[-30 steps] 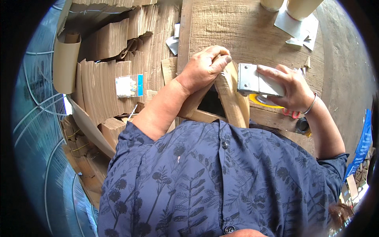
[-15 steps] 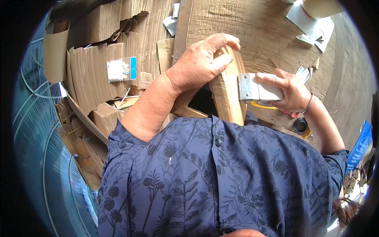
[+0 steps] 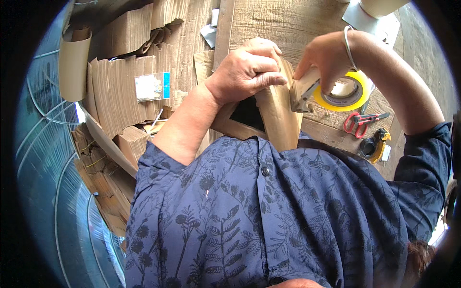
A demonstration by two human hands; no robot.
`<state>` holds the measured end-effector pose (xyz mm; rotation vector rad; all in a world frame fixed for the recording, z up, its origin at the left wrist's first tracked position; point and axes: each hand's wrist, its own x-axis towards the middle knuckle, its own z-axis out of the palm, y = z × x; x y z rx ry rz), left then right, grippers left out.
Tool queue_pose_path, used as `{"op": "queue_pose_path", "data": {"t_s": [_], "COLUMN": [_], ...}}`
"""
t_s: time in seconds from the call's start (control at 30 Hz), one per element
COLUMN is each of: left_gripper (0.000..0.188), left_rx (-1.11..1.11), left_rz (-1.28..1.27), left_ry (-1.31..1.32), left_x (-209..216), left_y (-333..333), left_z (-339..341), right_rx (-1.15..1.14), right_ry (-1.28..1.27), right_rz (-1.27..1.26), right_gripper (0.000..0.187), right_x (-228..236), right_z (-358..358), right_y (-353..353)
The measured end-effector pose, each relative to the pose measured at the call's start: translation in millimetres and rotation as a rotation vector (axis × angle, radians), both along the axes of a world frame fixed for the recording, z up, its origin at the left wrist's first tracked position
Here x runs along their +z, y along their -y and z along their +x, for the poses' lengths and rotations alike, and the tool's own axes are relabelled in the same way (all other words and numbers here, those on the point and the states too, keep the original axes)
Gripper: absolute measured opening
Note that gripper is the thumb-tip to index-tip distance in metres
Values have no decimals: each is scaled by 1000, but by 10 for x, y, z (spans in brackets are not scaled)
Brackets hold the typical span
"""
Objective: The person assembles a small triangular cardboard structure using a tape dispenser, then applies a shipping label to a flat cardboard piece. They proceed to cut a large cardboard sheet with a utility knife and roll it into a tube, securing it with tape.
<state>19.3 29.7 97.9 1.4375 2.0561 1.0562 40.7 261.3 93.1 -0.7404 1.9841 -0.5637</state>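
Note:
A folded brown cardboard piece (image 3: 281, 117) stands against my chest, with a dark opening at its left side. Round its far end my left hand (image 3: 249, 69) is closed, thumb pressed on top and fingers curled over the edge. In my right hand (image 3: 326, 56) is a tape dispenser (image 3: 302, 96), its metal head right against the cardboard's right side. The dispenser carries a wide roll of tape with a yellow rim (image 3: 342, 103). My right palm faces down and hides most of the handle.
Red-handled scissors (image 3: 357, 123) and a small yellow-and-black tool (image 3: 374, 145) lie on the wooden table at the right. Stacks of cardboard (image 3: 117, 93) fill the left, with a small clear packet (image 3: 152, 87) on top. A cylinder (image 3: 382, 6) stands at the far right.
My right hand has turned over and its forearm has swung up and away from me. The dispenser has tilted, showing its tape roll. My left hand keeps its grip on the cardboard.

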Motion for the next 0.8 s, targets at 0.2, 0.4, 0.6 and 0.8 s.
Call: {"op": "queue_pose_path", "data": {"t_s": [0.2,0.4,0.6,0.8], "left_gripper": [28,29,27,28], "left_rx": [-29,12,51,33], "left_rz": [13,93,67,3], "left_ry": [-94,-142,-78,-90], "left_x": [-6,-53,-22,-7], "left_y": [-18,21,31,3], "left_z": [22,92,80,47], "right_rx": [296,-28,-417,-1434], "right_ry": [-421,80,-247,25], "right_rz": [324,119,64,-898], "right_gripper": [45,68,70,72], "right_x": [362,57,-66,-807], "right_z": [207,64,639,1203], "right_y": [383,21,-362,-136]}}
